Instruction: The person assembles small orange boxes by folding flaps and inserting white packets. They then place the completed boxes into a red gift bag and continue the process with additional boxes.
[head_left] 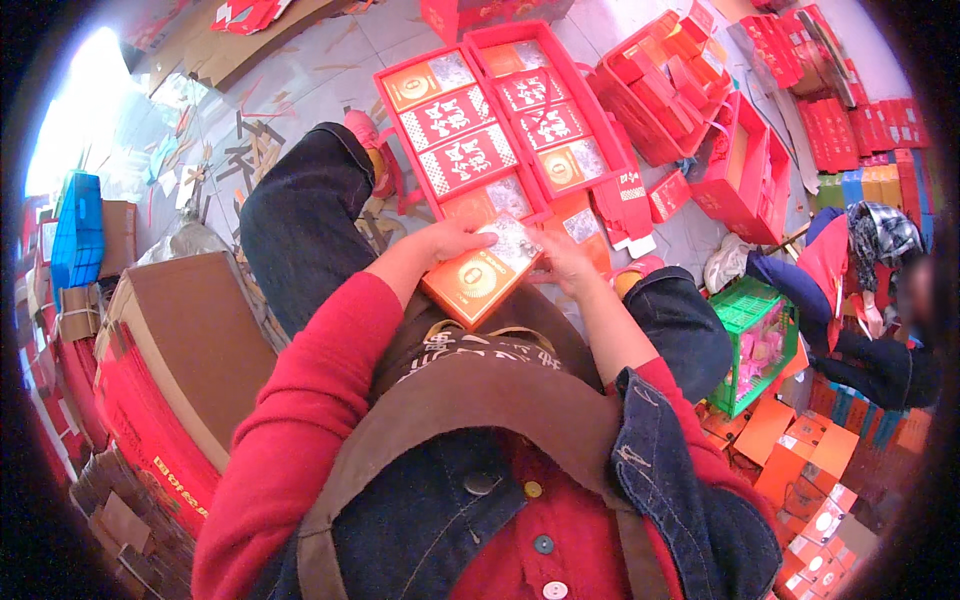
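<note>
Over my lap I hold an orange box with a white patterned end and a pale round emblem, tilted toward me. My left hand is closed on its left edge, the thumb lying on top. My right hand grips the far right corner, some of its fingers hidden by the box. Just beyond my hands, two red trays stand side by side, with orange boxes and red patterned boxes in them.
Red bins with folded red pieces stand at the far right. A green crate with pink items is beside my right knee, near another person. Large cardboard leans at my left. Scraps litter the floor; orange boxes pile up at lower right.
</note>
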